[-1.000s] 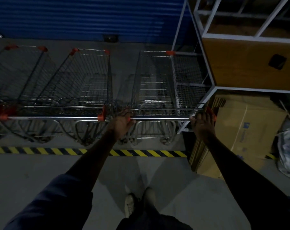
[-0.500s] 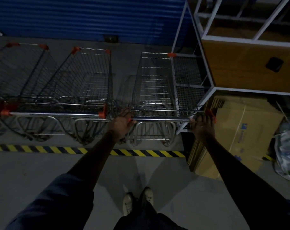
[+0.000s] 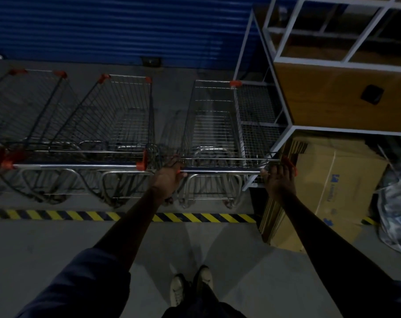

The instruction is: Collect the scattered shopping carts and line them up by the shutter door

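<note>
A wire shopping cart (image 3: 212,120) with orange corner caps stands in front of me, nose toward the blue shutter door (image 3: 117,28). My left hand (image 3: 169,176) grips the left end of its handle bar (image 3: 220,171). At the bar's right end my right hand (image 3: 278,180) holds on, fingers curled over the orange cap. To the left a second cart (image 3: 112,118) and a third cart (image 3: 27,106) stand side by side, parallel, facing the same door.
A white metal rack (image 3: 284,115) with a wooden panel touches the cart's right side. Cardboard boxes (image 3: 332,180) and a plastic bundle (image 3: 397,207) lie at the right. Yellow-black floor tape (image 3: 80,215) runs behind the carts. My shoes (image 3: 190,288) stand on grey concrete.
The cart in my hands has edged slightly forward toward the shutter door, and my view has shifted with it. Both hands stay on the handle.
</note>
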Demonstrator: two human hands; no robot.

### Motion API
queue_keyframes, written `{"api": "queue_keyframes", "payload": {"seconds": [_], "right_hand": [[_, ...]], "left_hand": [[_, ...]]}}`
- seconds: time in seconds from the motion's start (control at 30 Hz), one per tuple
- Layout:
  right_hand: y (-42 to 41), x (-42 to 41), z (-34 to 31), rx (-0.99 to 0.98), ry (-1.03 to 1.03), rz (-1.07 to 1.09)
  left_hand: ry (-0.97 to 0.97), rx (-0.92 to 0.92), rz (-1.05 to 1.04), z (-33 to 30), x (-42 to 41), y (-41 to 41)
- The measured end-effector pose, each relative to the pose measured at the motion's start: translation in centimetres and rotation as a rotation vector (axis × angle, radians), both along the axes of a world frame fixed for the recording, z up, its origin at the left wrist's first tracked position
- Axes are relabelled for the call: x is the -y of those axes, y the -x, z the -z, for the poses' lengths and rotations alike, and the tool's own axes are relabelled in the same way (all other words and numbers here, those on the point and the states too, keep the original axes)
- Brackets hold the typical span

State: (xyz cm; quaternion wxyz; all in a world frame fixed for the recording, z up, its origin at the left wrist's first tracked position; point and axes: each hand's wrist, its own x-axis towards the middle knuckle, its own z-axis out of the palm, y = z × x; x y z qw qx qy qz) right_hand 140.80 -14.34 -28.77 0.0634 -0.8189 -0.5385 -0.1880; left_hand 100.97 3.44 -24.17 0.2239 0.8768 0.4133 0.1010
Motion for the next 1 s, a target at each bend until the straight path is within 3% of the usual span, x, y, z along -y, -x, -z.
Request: {"api": "queue_keyframes", "payload": {"seconds": [0.37,0.47,0.6,0.73,1.0], "right_hand": [[1.0,-0.1,-1.7,-0.15,0.142,0.035],[2.4,-0.6,-2.6,-0.205,0.144,0.021],[6.2,-1.8,-2.3,-0.253,0.298,-0.033],[11.7,-3.1,-3.9,-0.421,0.168,-0.054],[19.6,-6.2,-6.2,-0.421,0.048,-0.203]], "left_hand": [[-0.01,-0.065,-0.019,0.0,-0.2,0.3],[-0.057,-0.103,-0.04,-0.5,0.3,-0.2],[-0.167,-0.112,-0.063,-1.5,1.8,-0.4],[-0.215,-0.051,-0.11,-2.6,2.3,0.7],[-0.412,-0.154,-0.16,-5.0,0.8,9.1]]}}
